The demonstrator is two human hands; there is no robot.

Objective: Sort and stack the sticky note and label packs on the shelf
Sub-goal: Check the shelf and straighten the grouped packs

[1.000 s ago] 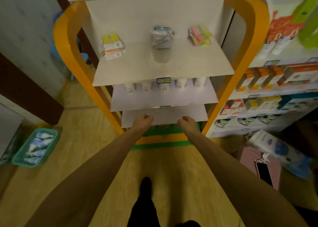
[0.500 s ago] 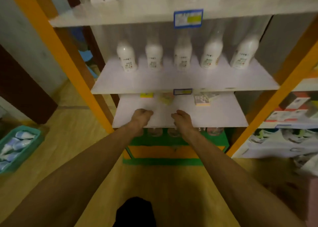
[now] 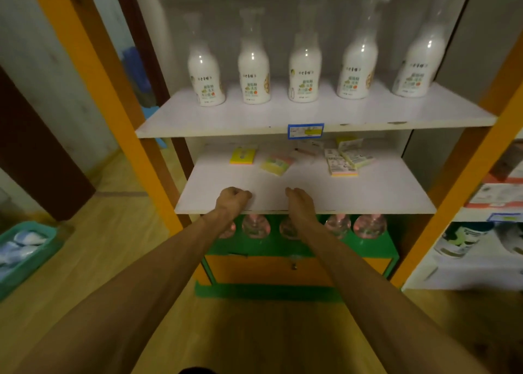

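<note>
On the lower white shelf (image 3: 382, 195) lie scattered packs. A yellow sticky note pack (image 3: 242, 155) sits at the back left. A pale green and pink pack (image 3: 276, 164) lies tilted beside it. At the back right, a pink pack (image 3: 342, 166) and a pale yellow label pack (image 3: 356, 154) overlap, with a clear wrapped pack (image 3: 307, 148) behind. My left hand (image 3: 232, 199) and my right hand (image 3: 300, 202) hover at the shelf's front edge with fingers curled, holding nothing. Both are well short of the packs.
White pump bottles (image 3: 304, 70) stand in a row on the shelf above. Round bottles (image 3: 256, 226) sit below on a green base. Orange uprights (image 3: 113, 104) frame the unit. A teal basket (image 3: 25, 249) stands on the floor at left; another stocked shelf unit (image 3: 486, 203) is at right.
The view has dropped and closed in from the top shelf to the lower shelf. Both hands have come up to the lower shelf's front edge, still with nothing in them.
</note>
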